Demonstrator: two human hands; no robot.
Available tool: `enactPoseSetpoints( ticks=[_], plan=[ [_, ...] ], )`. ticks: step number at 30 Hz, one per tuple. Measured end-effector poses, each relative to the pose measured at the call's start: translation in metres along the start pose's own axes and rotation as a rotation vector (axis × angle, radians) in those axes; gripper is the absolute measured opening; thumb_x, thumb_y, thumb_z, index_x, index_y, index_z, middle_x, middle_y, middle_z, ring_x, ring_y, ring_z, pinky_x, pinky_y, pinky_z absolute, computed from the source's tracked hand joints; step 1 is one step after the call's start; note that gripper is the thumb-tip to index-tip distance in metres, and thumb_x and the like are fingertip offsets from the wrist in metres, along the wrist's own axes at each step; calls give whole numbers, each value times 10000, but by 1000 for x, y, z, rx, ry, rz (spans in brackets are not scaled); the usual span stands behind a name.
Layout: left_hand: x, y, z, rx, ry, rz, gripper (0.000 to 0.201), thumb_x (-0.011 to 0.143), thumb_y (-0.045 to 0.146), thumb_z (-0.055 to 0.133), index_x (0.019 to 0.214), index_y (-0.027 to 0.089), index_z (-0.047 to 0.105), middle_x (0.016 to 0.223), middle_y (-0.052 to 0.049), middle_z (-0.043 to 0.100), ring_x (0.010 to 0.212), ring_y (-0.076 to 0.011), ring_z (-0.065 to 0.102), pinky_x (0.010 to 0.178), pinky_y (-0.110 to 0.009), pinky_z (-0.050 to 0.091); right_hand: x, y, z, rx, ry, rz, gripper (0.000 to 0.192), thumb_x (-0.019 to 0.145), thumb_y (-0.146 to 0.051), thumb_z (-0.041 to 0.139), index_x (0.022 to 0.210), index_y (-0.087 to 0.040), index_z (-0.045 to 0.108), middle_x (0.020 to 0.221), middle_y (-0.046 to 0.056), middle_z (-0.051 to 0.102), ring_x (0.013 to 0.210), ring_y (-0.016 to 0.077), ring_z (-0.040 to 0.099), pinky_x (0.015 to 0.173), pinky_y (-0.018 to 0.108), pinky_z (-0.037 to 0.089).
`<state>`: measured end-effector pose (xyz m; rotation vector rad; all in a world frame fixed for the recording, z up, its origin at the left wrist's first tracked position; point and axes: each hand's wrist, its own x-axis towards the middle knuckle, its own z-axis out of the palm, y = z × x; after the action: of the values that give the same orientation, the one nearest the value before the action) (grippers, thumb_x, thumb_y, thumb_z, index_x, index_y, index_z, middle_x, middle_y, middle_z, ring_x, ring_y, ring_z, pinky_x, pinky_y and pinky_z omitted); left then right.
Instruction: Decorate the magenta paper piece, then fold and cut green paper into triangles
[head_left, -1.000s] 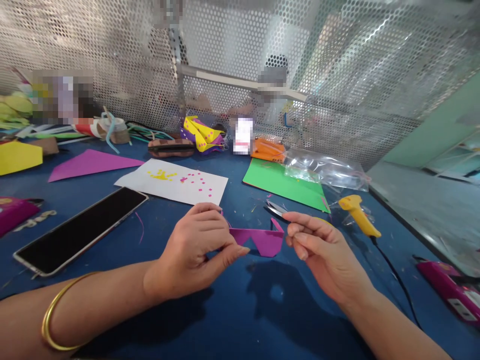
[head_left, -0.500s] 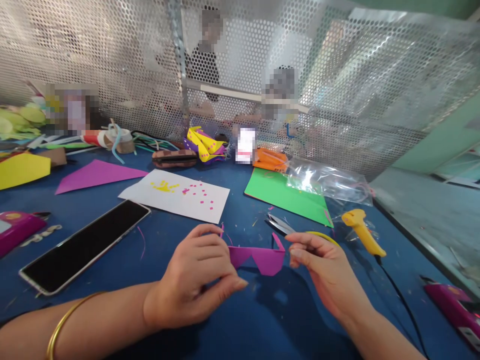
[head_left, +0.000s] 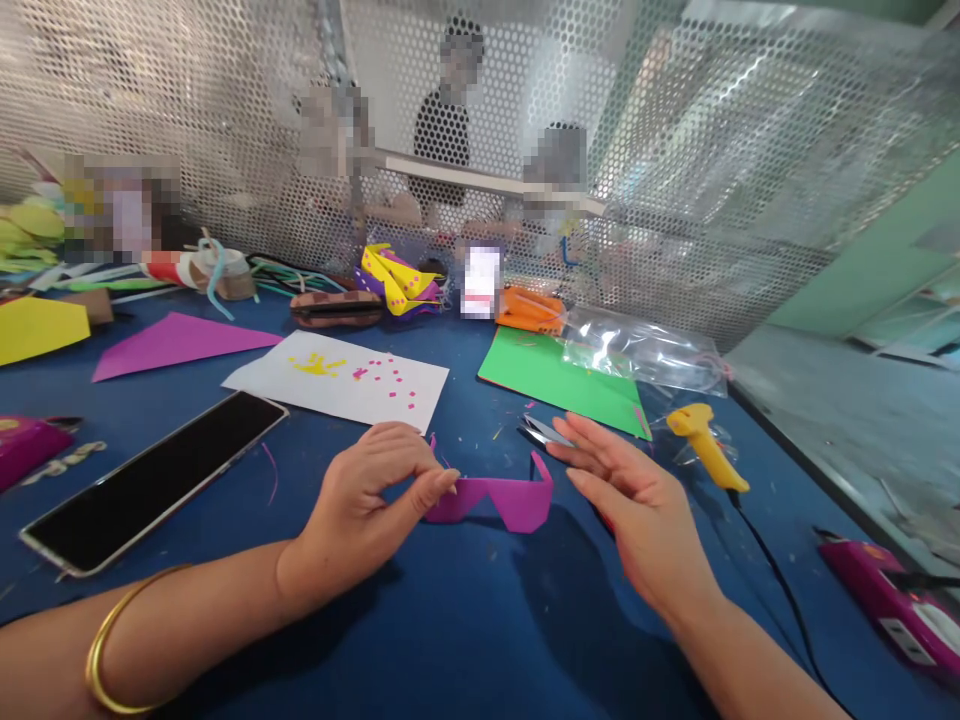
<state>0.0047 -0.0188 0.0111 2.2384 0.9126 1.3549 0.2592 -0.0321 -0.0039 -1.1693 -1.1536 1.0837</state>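
A pair of purple paper glasses (head_left: 501, 500) stands on the blue table (head_left: 480, 620), side arms pointing away from me. My left hand (head_left: 367, 505), with a gold bangle on the wrist, pinches the left end of the paper glasses between thumb and fingers. My right hand (head_left: 630, 505) hovers just right of the glasses with fingers stretched and apart, holding nothing. Small scissors (head_left: 544, 432) lie on the table just beyond its fingertips.
A phone (head_left: 150, 480) lies at the left. Further back lie a white sheet (head_left: 337, 380) with paper bits, a green sheet (head_left: 559, 380), a purple triangle (head_left: 176, 342), and a plastic bag (head_left: 645, 350). A yellow glue gun (head_left: 701, 445) and pink staplers (head_left: 889, 610) sit right. Perforated metal screen behind.
My right hand let go of the right end of the paper glasses and spread its fingers. The glasses came down onto the table, my left hand still pinching them.
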Motion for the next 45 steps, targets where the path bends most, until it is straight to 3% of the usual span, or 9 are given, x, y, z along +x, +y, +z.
enactPoseSetpoints(
  ticks=[4, 9, 15, 20, 24, 29, 34, 39, 45],
  plan=[
    [-1, -1, 2, 59, -8, 71, 180, 891, 154, 614, 719, 201, 641, 644, 26, 656, 662, -139, 594, 706, -315, 470, -1, 0, -3, -268, 53, -95, 138, 832, -357, 682, 798, -252, 765, 644, -3, 690, 756, 179, 697, 781, 341, 562],
    [-1, -8, 2, 182, -15, -11, 116, 890, 156, 607, 964, 206, 682, 854, -7, 735, 820, -159, 665, 778, -312, 504, 2, -3, -10, -486, -14, -284, 455, 848, -350, 666, 1295, -290, 608, 1256, 67, 665, 1106, 237, 652, 948, 421, 514],
    [-2, -17, 2, 290, -163, -57, 167, 902, 306, 622, 1024, 224, 702, 968, -41, 744, 909, -211, 680, 822, -378, 517, 13, -9, -40, -1079, 176, -567, 290, 901, -342, 571, 1128, -214, 699, 1057, 86, 737, 1025, 287, 655, 914, 470, 497],
    [-1, -21, 4, 315, -251, 56, 191, 908, 356, 622, 985, 201, 702, 916, -49, 750, 884, -227, 683, 853, -424, 496, 7, -8, -67, -1181, 310, -530, 239, 917, -363, 535, 920, -224, 729, 927, 49, 766, 876, 244, 697, 793, 366, 518],
    [-1, -21, 4, 316, -291, 54, 118, 898, 292, 632, 947, 211, 702, 890, -20, 750, 843, -211, 690, 927, -460, 462, 12, -2, -100, -1433, 446, -407, 332, 907, -362, 491, 1097, -173, 687, 1051, 118, 735, 866, 304, 691, 713, 408, 507],
    [-3, -21, 3, 326, -220, 83, 184, 912, 310, 605, 1015, 199, 710, 941, -54, 757, 902, -224, 690, 884, -419, 503, 29, 10, -129, -1670, 405, -348, 363, 896, -337, 476, 1109, -107, 658, 1048, 193, 700, 827, 331, 672, 685, 435, 500],
    [14, -33, -13, 417, -187, -25, 257, 937, 327, 526, 1034, 195, 723, 1028, -79, 756, 984, -233, 684, 877, -369, 516, 22, 13, -105, -1458, 395, -678, 330, 934, -347, 479, 1136, -154, 655, 1100, 164, 706, 982, 313, 666, 814, 443, 524],
    [48, -76, -76, 721, -304, -429, 336, 890, 382, 540, 1125, 216, 713, 1201, -68, 720, 1109, -289, 643, 948, -392, 465, 19, -6, -66, -1269, 146, -778, 276, 947, -337, 508, 1097, -212, 704, 1095, 104, 726, 1013, 266, 665, 909, 435, 508],
    [62, -131, -160, 776, -206, -561, 233, 769, 291, 664, 632, 115, 732, 480, 3, 640, 528, -155, 559, 741, -314, 485, 53, -43, 20, -1406, -429, -707, 234, 934, -283, 549, 1091, -231, 716, 1090, 49, 734, 1020, 223, 657, 926, 389, 461]
  ],
)
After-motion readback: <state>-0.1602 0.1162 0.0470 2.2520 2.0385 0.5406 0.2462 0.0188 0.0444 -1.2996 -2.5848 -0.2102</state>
